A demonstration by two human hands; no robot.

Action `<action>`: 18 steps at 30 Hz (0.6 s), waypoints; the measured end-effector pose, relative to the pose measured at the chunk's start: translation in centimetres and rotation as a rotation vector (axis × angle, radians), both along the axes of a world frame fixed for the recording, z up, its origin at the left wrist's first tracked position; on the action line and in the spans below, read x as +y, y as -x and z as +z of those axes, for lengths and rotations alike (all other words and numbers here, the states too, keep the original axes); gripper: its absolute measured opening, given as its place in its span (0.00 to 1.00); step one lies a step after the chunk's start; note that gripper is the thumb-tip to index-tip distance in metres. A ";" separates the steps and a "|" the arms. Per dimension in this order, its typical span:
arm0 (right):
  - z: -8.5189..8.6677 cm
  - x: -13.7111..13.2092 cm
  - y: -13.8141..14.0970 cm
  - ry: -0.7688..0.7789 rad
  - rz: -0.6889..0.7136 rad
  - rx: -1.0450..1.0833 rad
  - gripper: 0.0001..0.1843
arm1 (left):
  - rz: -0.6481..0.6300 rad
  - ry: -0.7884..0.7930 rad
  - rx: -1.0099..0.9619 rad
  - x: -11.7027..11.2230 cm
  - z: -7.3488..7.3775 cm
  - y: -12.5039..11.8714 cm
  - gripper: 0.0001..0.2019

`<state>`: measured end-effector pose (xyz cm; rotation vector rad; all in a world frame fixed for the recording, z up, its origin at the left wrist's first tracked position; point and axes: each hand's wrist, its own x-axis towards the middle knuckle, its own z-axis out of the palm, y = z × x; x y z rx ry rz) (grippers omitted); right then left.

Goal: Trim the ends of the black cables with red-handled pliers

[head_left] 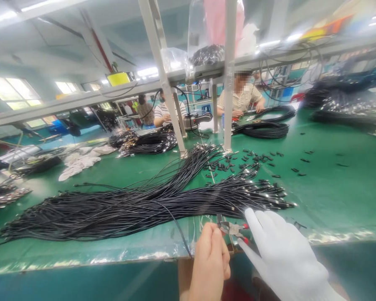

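My bare left hand is closed in a pinch at the table's near edge, holding one thin black cable that runs back into the big bundle of black cables. My right hand, in a white glove, grips small red-handled pliers whose jaws point at my left fingertips. The bundle's metal-tipped ends lie just beyond both hands.
Small black caps lie scattered on the green table. White frame posts stand mid-table. More cable coils and white cloths lie farther back. Other people sit working across the table.
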<state>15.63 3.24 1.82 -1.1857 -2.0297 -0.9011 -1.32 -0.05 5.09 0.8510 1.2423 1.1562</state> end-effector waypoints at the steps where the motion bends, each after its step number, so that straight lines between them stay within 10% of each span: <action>1: 0.0 0.0 0.0 0.008 -0.008 0.003 0.28 | -0.009 0.003 0.046 0.0 -0.2 0.1 0.22; 10: -0.4 0.1 -1.0 0.170 -0.028 -0.071 0.14 | -0.039 -0.107 0.387 -0.2 -0.5 0.7 0.12; 18: 0.7 0.6 -2.1 0.592 0.252 0.371 0.18 | -0.180 -0.100 0.168 -1.3 0.0 1.8 0.17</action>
